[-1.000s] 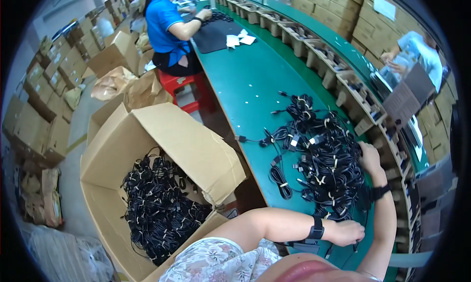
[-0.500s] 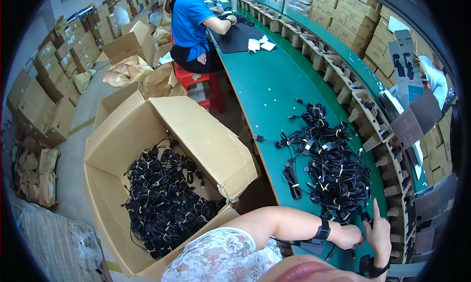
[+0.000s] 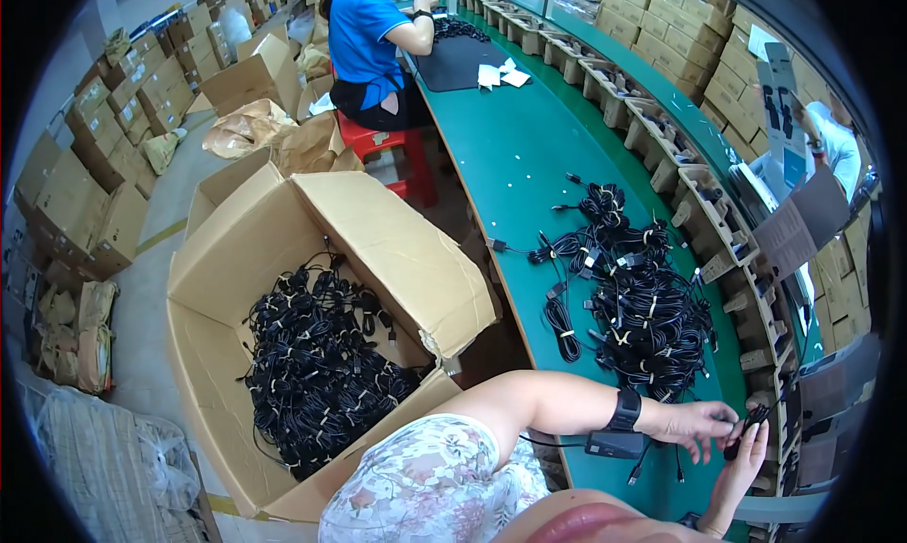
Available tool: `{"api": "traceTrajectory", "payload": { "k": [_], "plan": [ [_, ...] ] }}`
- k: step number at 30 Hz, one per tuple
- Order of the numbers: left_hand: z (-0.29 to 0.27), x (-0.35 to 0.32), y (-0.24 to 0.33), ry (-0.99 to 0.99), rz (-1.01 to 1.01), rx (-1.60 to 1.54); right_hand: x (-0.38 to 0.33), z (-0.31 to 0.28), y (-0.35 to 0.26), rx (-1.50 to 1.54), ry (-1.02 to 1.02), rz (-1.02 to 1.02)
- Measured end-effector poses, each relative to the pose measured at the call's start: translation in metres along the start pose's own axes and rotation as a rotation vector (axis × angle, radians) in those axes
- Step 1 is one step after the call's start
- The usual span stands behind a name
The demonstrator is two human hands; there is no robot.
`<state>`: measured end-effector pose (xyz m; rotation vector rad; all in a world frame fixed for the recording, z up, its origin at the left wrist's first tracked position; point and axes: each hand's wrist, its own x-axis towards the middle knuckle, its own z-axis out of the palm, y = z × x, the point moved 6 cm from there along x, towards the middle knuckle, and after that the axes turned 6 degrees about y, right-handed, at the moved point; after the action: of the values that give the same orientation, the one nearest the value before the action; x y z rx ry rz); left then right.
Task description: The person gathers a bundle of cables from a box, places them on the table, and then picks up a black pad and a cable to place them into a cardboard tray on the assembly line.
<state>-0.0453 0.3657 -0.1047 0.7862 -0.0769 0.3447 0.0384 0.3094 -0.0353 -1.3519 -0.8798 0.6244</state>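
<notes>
At the near right end of the green table, my right hand [image 3: 744,460] holds a small tied bundle of black cable [image 3: 752,418] upright, a loose end rising from it. From the left, my left hand [image 3: 694,424] reaches to the same bundle. Its thumb and forefinger pinch at the bundle's side, while the other fingers hang loosely curled. A black strap [image 3: 624,411] circles my left wrist, and a dark flat box [image 3: 616,444] sits beneath it. Just beyond my hands lies a heap of tied black cables [image 3: 652,326] with light ties.
To my left an open carton [image 3: 213,354] holds many more black cable bundles [image 3: 316,373]. A slotted cardboard rack [image 3: 704,212] runs along the green table's [image 3: 501,175] far edge. A person in blue [image 3: 364,38] sits on a red stool [image 3: 416,170] farther up; another person [image 3: 836,151] stands across.
Both hands have risen and moved a little right, off the near edge of the heap. A cable bundle now shows between them. The right forefinger no longer points upward.
</notes>
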Motion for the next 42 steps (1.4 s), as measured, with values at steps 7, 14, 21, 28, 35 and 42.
{"api": "traceTrajectory", "payload": {
  "k": [7,14,21,28,35,42],
  "plan": [
    [-0.022,0.006,0.002,0.317,0.353,0.67,0.014,-0.046,0.017,-0.626,0.054,-0.092],
    [0.022,-0.04,0.053,0.539,1.123,1.391,-0.007,-0.032,0.01,-0.961,-0.185,-0.404],
    [0.005,0.012,-0.029,0.04,0.123,0.151,-0.008,-0.03,0.02,-0.472,-0.038,-0.144],
    [0.0,-0.002,-0.031,-0.015,-0.101,0.133,-0.042,0.042,-0.047,-1.072,-0.031,-0.85],
    [0.016,-0.013,-0.033,-0.069,-0.34,0.354,-0.053,0.028,-0.031,-1.364,-0.607,-0.602],
    [-0.022,0.001,0.001,0.326,0.299,0.653,-0.002,-0.02,-0.043,-1.358,-0.166,-0.799]
  ]
}}
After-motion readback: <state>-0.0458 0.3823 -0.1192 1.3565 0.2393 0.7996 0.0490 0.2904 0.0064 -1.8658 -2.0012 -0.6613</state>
